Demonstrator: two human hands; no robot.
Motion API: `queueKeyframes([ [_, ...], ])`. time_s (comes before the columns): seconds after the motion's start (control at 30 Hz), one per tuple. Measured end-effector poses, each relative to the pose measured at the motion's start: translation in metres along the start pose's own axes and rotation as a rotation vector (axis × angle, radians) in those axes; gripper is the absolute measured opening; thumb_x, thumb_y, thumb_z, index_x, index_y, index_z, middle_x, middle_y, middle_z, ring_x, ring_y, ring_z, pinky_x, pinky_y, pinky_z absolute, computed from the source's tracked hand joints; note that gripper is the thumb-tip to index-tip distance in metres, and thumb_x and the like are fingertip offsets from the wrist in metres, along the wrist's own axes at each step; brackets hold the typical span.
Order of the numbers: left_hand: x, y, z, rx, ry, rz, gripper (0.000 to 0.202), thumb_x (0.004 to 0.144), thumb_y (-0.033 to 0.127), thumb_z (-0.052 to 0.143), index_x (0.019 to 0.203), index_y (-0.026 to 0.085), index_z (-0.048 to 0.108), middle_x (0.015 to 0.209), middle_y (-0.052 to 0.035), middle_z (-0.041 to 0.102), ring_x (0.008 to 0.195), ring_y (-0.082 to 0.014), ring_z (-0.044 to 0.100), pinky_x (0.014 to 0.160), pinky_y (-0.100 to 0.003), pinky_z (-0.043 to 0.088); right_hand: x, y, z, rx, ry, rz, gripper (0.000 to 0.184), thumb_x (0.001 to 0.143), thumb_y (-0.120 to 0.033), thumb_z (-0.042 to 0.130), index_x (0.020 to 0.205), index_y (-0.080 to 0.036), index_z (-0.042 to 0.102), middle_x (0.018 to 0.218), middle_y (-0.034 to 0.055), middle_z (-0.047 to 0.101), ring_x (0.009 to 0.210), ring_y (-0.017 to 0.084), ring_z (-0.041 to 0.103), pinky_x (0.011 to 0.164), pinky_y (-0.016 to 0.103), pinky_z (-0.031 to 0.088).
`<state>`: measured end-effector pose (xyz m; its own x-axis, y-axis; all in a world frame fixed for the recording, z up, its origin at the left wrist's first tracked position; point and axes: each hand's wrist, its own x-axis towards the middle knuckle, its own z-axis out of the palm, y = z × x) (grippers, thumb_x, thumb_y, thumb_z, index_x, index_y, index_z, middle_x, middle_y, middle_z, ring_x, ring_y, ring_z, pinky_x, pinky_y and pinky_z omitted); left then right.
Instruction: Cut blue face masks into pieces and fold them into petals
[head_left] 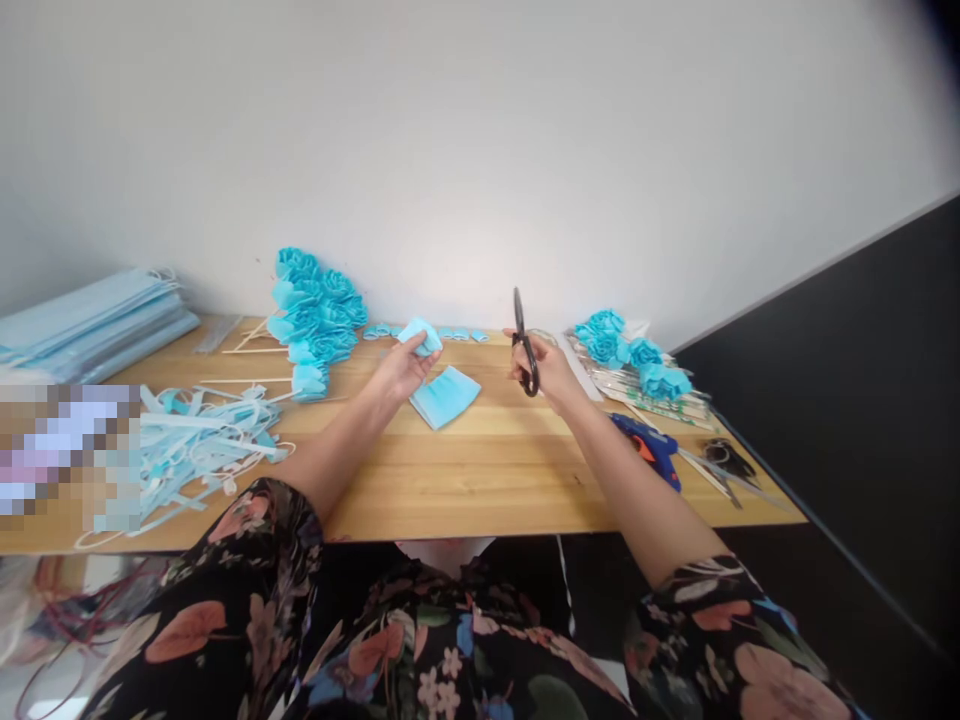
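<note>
My left hand (401, 368) is closed on a small folded piece of blue mask fabric (420, 335), held just above the wooden table (480, 470). A larger pleated blue fabric piece (446, 396) lies flat on the table right beside that hand. My right hand (546, 370) grips black scissors (523, 340) by the handles, blades pointing upward and shut. The two hands are about a hand's width apart.
Blue fabric flowers on sticks (315, 315) lie at the back left, more flowers (630, 352) at the back right. A stack of blue masks (90, 320) and a heap of cut strips (202, 435) sit left. A blue glue gun (652, 448) and a second pair of scissors (724, 458) lie right.
</note>
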<state>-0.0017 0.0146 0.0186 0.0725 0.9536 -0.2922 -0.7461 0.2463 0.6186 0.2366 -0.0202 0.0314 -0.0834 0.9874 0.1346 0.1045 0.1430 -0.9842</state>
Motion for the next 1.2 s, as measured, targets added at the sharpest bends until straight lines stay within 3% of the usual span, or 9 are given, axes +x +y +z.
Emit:
queueKeyframes([
  [0.23, 0.010, 0.007, 0.024, 0.050, 0.013, -0.006, 0.014, 0.091, 0.005, 0.057, 0.080, 0.012, 0.061, 0.064, -0.0014, 0.069, 0.057, -0.0102, 0.068, 0.061, -0.019, 0.059, 0.004, -0.014, 0.019, 0.322, -0.263, 0.088, 0.073, 0.075, -0.081, 0.057, 0.111, -0.017, 0.062, 0.076, 0.0022, 0.063, 0.067, 0.015, 0.063, 0.062, 0.031, 0.058],
  [0.3, 0.016, 0.007, 0.030, 0.071, -0.001, 0.009, 0.013, 0.091, 0.006, 0.058, 0.080, 0.011, 0.061, 0.063, -0.0012, 0.068, 0.056, -0.0094, 0.067, 0.062, -0.019, 0.060, 0.004, -0.012, 0.022, 0.332, -0.327, 0.123, 0.070, 0.078, -0.078, 0.057, 0.110, -0.016, 0.063, 0.073, 0.0020, 0.062, 0.063, 0.015, 0.061, 0.058, 0.030, 0.056],
  [0.4, 0.022, 0.007, 0.028, 0.088, 0.003, 0.017, 0.010, 0.090, 0.005, 0.059, 0.082, 0.011, 0.061, 0.065, -0.0010, 0.068, 0.058, -0.0093, 0.067, 0.064, -0.020, 0.061, 0.000, 0.001, 0.027, 0.393, -0.324, 0.185, 0.058, 0.081, -0.068, 0.062, 0.108, -0.016, 0.065, 0.069, -0.0003, 0.059, 0.056, 0.013, 0.056, 0.051, 0.027, 0.052],
  [0.57, 0.026, 0.002, 0.007, 0.077, 0.047, -0.043, 0.010, 0.090, 0.004, 0.057, 0.087, 0.013, 0.061, 0.071, -0.0023, 0.071, 0.063, -0.0124, 0.071, 0.063, -0.020, 0.061, -0.009, 0.021, 0.034, 0.466, -0.338, 0.305, 0.051, 0.083, -0.063, 0.062, 0.111, -0.020, 0.063, 0.066, -0.0020, 0.059, 0.051, 0.012, 0.052, 0.043, 0.023, 0.045],
  [0.77, 0.034, -0.007, -0.011, 0.052, 0.115, -0.083, 0.011, 0.089, 0.005, 0.059, 0.094, 0.014, 0.064, 0.075, -0.0023, 0.073, 0.063, -0.0103, 0.070, 0.068, -0.021, 0.061, -0.016, 0.015, 0.043, 0.468, -0.409, 0.413, 0.055, 0.076, -0.066, 0.068, 0.104, -0.019, 0.060, 0.064, -0.0013, 0.061, 0.047, 0.011, 0.049, 0.039, 0.023, 0.042],
  [0.93, 0.029, -0.009, -0.006, 0.091, 0.091, -0.122, 0.008, 0.091, 0.008, 0.058, 0.088, 0.011, 0.065, 0.076, -0.0064, 0.073, 0.064, -0.0132, 0.070, 0.066, -0.022, 0.060, -0.020, 0.013, 0.046, 0.451, -0.428, 0.434, 0.052, 0.079, -0.064, 0.067, 0.103, -0.019, 0.060, 0.064, -0.0013, 0.060, 0.047, 0.010, 0.048, 0.039, 0.022, 0.043],
  [1.2, 0.017, -0.005, 0.006, 0.095, 0.085, -0.160, 0.008, 0.093, 0.008, 0.056, 0.089, 0.011, 0.063, 0.072, -0.0051, 0.071, 0.061, -0.0133, 0.070, 0.060, -0.021, 0.059, -0.020, 0.020, 0.047, 0.356, -0.428, 0.420, 0.055, 0.082, -0.065, 0.062, 0.109, -0.017, 0.062, 0.064, -0.0011, 0.059, 0.047, 0.010, 0.048, 0.039, 0.022, 0.044],
])
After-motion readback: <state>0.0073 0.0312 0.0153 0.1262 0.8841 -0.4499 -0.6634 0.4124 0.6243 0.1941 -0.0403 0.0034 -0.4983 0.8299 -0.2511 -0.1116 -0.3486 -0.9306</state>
